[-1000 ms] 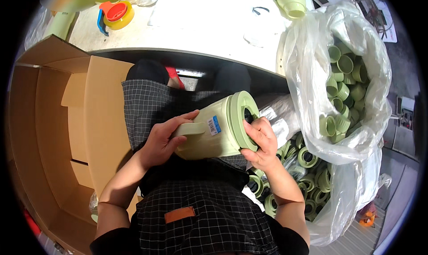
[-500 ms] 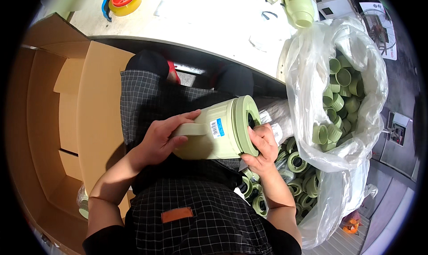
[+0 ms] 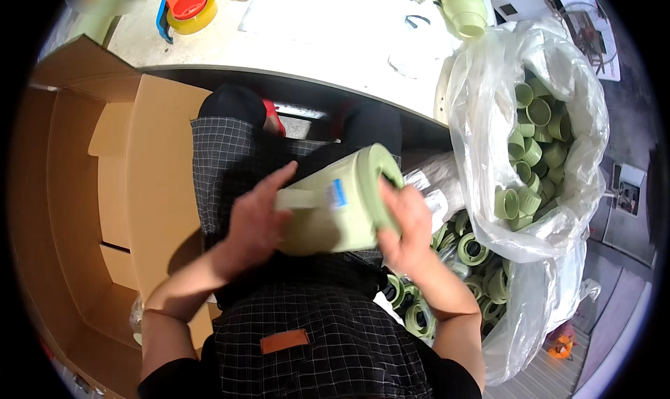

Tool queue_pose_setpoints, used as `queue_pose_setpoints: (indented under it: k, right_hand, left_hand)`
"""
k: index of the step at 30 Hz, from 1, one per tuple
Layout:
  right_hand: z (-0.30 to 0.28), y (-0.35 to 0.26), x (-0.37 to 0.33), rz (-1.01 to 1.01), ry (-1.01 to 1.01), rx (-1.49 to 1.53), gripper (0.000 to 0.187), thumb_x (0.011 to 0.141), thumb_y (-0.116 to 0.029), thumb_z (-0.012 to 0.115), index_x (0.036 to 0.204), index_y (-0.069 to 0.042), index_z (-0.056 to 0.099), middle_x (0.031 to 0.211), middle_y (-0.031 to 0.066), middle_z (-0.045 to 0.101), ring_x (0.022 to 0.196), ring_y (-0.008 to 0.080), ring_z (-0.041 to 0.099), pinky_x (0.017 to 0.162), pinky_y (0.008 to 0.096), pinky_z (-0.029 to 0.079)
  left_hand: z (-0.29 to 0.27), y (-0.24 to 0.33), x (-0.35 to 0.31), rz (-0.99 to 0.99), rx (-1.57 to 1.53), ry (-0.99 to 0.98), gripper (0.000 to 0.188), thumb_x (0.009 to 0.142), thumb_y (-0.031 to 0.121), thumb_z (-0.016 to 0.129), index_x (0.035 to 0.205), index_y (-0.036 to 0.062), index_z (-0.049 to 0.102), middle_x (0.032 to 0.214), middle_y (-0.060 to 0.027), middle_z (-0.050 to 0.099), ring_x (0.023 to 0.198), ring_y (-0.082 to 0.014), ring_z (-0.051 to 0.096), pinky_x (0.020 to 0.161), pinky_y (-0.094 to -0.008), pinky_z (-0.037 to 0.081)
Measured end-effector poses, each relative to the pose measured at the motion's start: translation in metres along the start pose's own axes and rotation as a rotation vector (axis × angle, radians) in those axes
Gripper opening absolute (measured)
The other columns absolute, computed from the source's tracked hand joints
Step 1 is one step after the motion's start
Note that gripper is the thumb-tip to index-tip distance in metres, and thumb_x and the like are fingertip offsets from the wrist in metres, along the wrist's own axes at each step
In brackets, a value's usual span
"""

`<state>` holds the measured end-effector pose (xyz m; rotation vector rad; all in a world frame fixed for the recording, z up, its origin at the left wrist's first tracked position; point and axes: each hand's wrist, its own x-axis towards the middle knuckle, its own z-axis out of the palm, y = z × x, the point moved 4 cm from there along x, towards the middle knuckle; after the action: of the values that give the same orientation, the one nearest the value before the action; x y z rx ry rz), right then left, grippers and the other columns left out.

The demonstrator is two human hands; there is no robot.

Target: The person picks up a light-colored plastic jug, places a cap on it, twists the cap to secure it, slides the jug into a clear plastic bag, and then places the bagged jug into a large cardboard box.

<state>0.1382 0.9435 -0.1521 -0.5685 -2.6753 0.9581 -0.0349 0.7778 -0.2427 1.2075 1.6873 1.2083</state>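
Head view, sunlit worktop [image 3: 328,40] beyond green jug [image 3: 328,221], open carton [image 3: 164,176]

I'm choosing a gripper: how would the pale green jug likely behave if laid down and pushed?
The pale green jug has a rounded body, so it would probably roll until its side handle caught. It seems stiff: no sag or buckling shows between the left hand and right hand.
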Motion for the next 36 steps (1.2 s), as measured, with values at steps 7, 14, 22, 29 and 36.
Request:
queue_pose_setpoints:
  k: [7, 14, 22, 29, 36]
  right_hand:
    - [-0.002, 0.005, 0.021, 0.034, -0.043, 0.069, 0.049, 0.092, -0.019, 0.065, 0.133, 0.004, 0.055, 0.088, 0.0142, 0.055, 0.080, 0.0278, 0.057, 0.077, 0.0352, 0.048]
    - [-0.014, 0.067, 0.036, 0.090, -0.018, 0.127, 0.080, 0.091, -0.057, 0.052, 0.148, -0.002, 0.040, 0.143, 0.0223, 0.042, 0.129, 0.0378, 0.038, 0.113, 0.0453, 0.026]
    - [-0.009, 0.076, 0.053, 0.089, -0.169, 0.431, 0.077, 0.075, -0.030, 0.075, 0.141, -0.001, 0.048, 0.137, 0.0185, 0.046, 0.124, 0.0377, 0.046, 0.107, 0.0424, 0.038]
    - [0.026, 0.167, 0.095, 0.422, 0.033, 1.255, 0.024, 0.094, -0.019, 0.063, 0.098, 0.004, 0.067, 0.075, 0.0045, 0.065, 0.077, 0.0145, 0.064, 0.075, 0.0263, 0.051]
    - [0.047, 0.155, 0.141, 0.324, 0.430, 1.047, 0.012, 0.088, -0.002, 0.072, 0.098, 0.002, 0.068, 0.089, 0.0064, 0.070, 0.083, 0.0093, 0.063, 0.075, 0.0244, 0.051]
  left_hand:
    - [0.027, 0.005, -0.014, 0.051, 0.068, -0.056, 0.067, 0.083, 0.008, 0.068, 0.143, -0.0018, 0.038, 0.154, -0.0251, 0.033, 0.129, -0.0468, 0.048, 0.103, -0.0447, 0.047]
    - [-0.027, 0.106, 0.072, 0.402, -0.272, -0.080, 0.018, 0.089, 0.020, 0.067, 0.100, 0.0054, 0.066, 0.103, -0.0093, 0.065, 0.084, -0.0259, 0.063, 0.081, -0.0364, 0.051]
    - [-0.050, -0.077, 0.309, 0.133, 0.598, 0.350, 0.008, 0.084, 0.011, 0.065, 0.085, 0.0034, 0.067, 0.087, -0.0152, 0.064, 0.086, -0.0345, 0.061, 0.077, -0.0436, 0.048]
    - [-0.069, -0.074, 0.325, -0.048, 0.264, 0.449, 0.025, 0.100, 0.018, 0.049, 0.089, 0.0011, 0.064, 0.084, -0.0120, 0.069, 0.072, -0.0225, 0.063, 0.073, -0.0354, 0.051]
    - [0.026, -0.007, 0.249, -0.035, -0.522, 0.158, 0.024, 0.101, 0.021, 0.054, 0.095, -0.0009, 0.058, 0.091, -0.0115, 0.069, 0.077, -0.0162, 0.063, 0.075, -0.0296, 0.051]
